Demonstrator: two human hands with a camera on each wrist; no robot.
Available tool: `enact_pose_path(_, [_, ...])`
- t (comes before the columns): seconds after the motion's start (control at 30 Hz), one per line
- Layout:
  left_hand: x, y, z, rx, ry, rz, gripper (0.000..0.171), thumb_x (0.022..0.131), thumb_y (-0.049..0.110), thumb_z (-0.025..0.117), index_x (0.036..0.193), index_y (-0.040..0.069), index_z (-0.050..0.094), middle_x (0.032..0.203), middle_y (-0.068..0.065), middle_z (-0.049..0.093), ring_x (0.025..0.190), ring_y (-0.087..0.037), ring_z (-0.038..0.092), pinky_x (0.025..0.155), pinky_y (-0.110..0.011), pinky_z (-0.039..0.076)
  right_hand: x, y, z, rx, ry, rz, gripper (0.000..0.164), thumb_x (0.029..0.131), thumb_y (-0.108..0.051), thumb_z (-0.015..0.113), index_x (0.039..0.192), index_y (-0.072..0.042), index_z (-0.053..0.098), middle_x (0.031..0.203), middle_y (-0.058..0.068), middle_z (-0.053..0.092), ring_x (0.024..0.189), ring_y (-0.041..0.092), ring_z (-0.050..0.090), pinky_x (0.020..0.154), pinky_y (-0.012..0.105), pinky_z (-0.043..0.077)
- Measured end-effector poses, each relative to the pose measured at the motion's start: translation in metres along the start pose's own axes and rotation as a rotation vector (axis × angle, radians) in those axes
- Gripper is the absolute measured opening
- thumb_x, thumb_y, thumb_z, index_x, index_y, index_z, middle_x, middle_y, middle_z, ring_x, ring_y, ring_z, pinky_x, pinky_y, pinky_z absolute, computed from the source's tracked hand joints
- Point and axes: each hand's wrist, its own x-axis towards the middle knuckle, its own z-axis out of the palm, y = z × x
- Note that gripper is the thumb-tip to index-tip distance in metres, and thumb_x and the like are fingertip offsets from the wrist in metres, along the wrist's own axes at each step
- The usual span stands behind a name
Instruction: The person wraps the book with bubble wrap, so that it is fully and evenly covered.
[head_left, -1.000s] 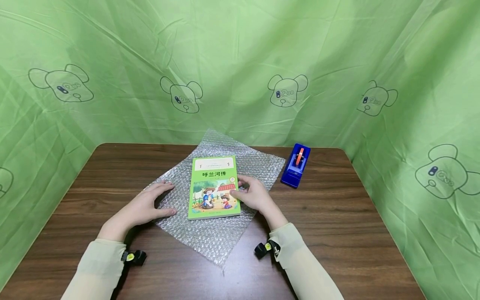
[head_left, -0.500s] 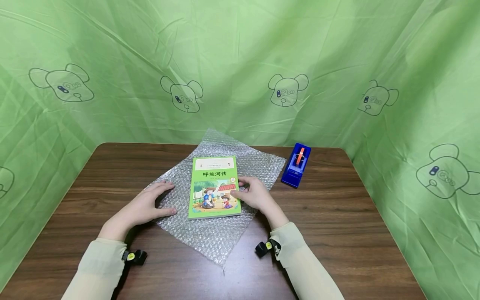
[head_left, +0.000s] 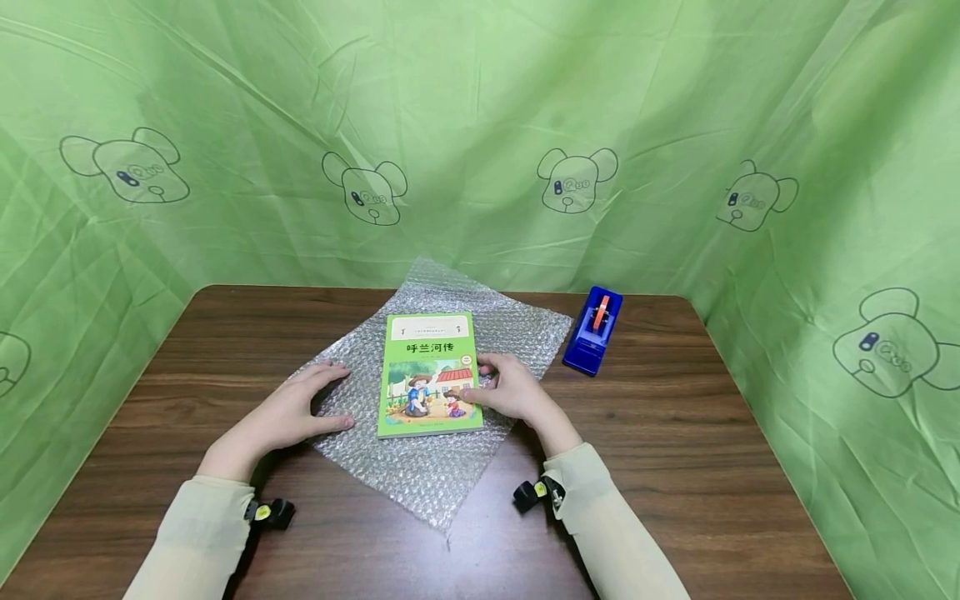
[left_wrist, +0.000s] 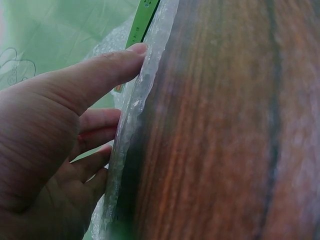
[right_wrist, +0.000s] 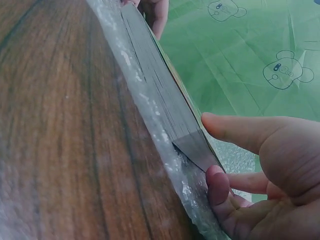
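Note:
A green picture-covered book (head_left: 430,337) lies face up on a sheet of bubble wrap (head_left: 427,475), which is turned cornerwise. My right hand (head_left: 512,390) grips the book's right edge, thumb on the cover and fingers at the side. The right wrist view shows the grey page edges (right_wrist: 165,95) between the thumb and the fingers. My left hand (head_left: 288,412) rests on the left corner of the bubble wrap with thumb and fingers spread, apart from the book. In the left wrist view its thumb (left_wrist: 107,70) lies by the wrap's rim.
A blue tape dispenser (head_left: 588,346) with an orange roll stands at the back right of the brown wooden table (head_left: 660,467), just beyond the wrap's right corner. A green curtain (head_left: 465,100) hangs behind and along both sides. Black cameras are strapped at both wrists.
My right thumb has slid slightly down along the book's cover. The left hand, the book and the bubble wrap look almost unmoved.

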Motion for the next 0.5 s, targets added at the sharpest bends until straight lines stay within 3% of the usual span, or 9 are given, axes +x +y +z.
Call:
enact_pose_path(0.33, [0.0006, -0.0001, 0.0029, 0.034, 0.010, 0.013, 0.087, 0.092, 0.048, 0.088, 0.157, 0.000, 0.055, 0.163, -0.026, 0.050, 0.154, -0.051, 0.039, 0.123, -0.074, 0.031, 0.0003, 0.0008, 0.0013, -0.015, 0.005, 0.013, 0.080, 0.088, -0.027, 0.094, 0.153, 0.003, 0.059, 0.123, 0.010, 0.064, 0.089, 0.014, 0.066, 0.076, 0.028, 0.059])
enact_pose_path(0.5, [0.0029, 0.0003, 0.0051, 0.034, -0.003, -0.004, 0.085, 0.097, 0.048, 0.083, 0.160, 0.000, 0.051, 0.168, -0.025, 0.044, 0.159, -0.050, 0.032, 0.125, -0.075, 0.027, 0.0015, 0.0038, 0.0021, -0.010, 0.035, -0.005, 0.076, 0.088, -0.025, 0.094, 0.151, 0.001, 0.060, 0.123, 0.011, 0.064, 0.087, 0.013, 0.067, 0.077, 0.030, 0.059])
